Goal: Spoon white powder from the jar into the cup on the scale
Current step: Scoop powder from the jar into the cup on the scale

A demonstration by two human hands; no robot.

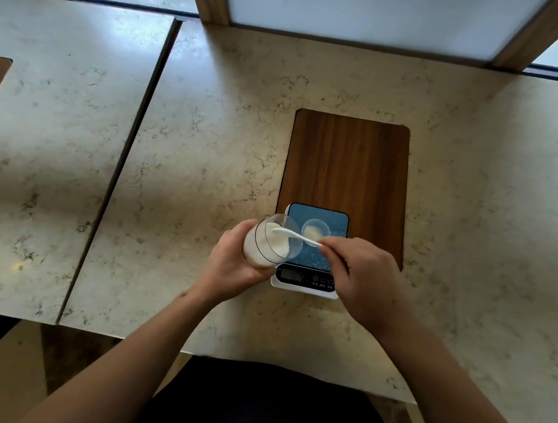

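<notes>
Sideways the jar [269, 241] was held in the left hand [231, 261], while the spoon [297, 235], pinched by the right hand [364, 272], was dipped inside; the cup [316, 230] was just right of the jar's mouth.

Two bare forearms, no sleeves or jewellery visible — left hand [231, 261] and right hand [364, 275] uncovered — above a dark garment [266, 413].
</notes>
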